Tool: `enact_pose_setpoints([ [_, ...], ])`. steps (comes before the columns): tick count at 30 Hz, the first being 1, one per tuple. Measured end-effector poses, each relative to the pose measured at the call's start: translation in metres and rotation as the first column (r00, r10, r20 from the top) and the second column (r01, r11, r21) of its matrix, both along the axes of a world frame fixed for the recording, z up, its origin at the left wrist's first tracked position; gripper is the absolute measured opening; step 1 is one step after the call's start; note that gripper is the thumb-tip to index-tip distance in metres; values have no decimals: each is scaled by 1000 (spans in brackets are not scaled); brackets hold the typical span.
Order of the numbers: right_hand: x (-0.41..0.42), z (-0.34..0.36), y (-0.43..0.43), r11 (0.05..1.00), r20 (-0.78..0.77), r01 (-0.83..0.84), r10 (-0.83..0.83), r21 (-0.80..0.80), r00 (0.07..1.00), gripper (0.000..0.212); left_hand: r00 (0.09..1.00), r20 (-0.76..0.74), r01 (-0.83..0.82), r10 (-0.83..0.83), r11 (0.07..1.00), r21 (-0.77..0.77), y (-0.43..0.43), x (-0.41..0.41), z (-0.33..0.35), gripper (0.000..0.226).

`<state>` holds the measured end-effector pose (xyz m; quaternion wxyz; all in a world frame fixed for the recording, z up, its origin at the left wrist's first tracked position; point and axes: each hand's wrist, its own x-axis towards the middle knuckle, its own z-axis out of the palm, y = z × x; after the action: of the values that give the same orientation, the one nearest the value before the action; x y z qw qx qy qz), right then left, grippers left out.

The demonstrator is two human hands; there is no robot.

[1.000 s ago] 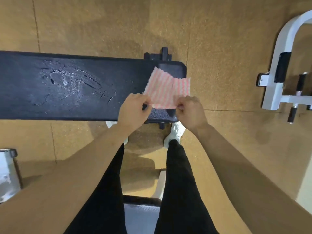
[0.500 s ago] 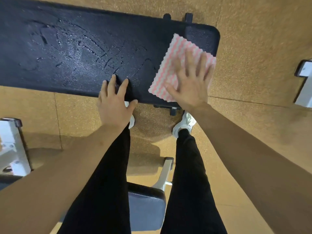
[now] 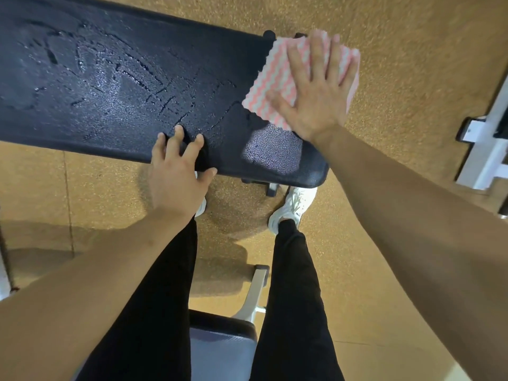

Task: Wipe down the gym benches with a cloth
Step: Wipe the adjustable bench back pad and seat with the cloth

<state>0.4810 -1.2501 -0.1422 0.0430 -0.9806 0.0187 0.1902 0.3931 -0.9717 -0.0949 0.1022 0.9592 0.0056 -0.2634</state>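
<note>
Tan speckled gym floor (image 3: 412, 28); black padded bench (image 3: 123, 86) runs L to R across upper frame, pad wet w/ streaks and droplets over most of top. One duller dry-looking patch near the R end, close edge.

R hand (image 3: 313, 89): arm extended fwd, nearly straight, palm down flat on pink/white zigzag cloth (image 3: 265, 86). Fingers (image 3: 319, 53) spread and laid out straight, pressing cloth to pad; thumb out to L side. Cloth sits at far R end of bench, its R edge hanging over the bench end.

L hand (image 3: 176, 174): arm bent less, reaching fwd to near edge of bench, approx mid-frame. Fingers spread, tips on top of pad, thumb out to R along edge; holds nothing. Well apart from cloth.

Person standing, black trousers, white shoes (image 3: 294, 204) just under bench edge. White metal frame (image 3: 486, 144) at R margin. Second grey-blue padded seat (image 3: 220, 350) between legs, bottom.
</note>
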Motion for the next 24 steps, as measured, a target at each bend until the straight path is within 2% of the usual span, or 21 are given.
enact_pose_setpoints([
  [3, -1, 0, -2, 999, 17, -29, 29, 12, 999, 82, 1000, 5, -15, 15, 1000, -11, 1, -1, -1, 66],
  [7, -35, 0, 1, 985, -2, -172, 172, -6, 985, 80, 1000, 27, -13, 14, 1000, -23, 1, -4, -2, 64],
  [13, -109, 5, 30, 975, -43, -222, 221, -11, 974, 84, 1000, 21, -20, 21, 999, -42, 3, -5, 3, 61],
  [17, -129, 7, 54, 965, -109, -262, 262, 7, 959, 80, 995, 30, -95, 99, 989, -116, 11, -3, 7, 56],
  [21, -100, 5, 64, 967, -71, -256, 256, 8, 964, 77, 965, 74, -247, 253, 965, -89, 31, -2, 8, 61],
  [24, -42, 3, 72, 970, -50, -242, 243, 24, 969, 79, 950, 73, -303, 302, 953, -6, 50, 4, 7, 76],
])
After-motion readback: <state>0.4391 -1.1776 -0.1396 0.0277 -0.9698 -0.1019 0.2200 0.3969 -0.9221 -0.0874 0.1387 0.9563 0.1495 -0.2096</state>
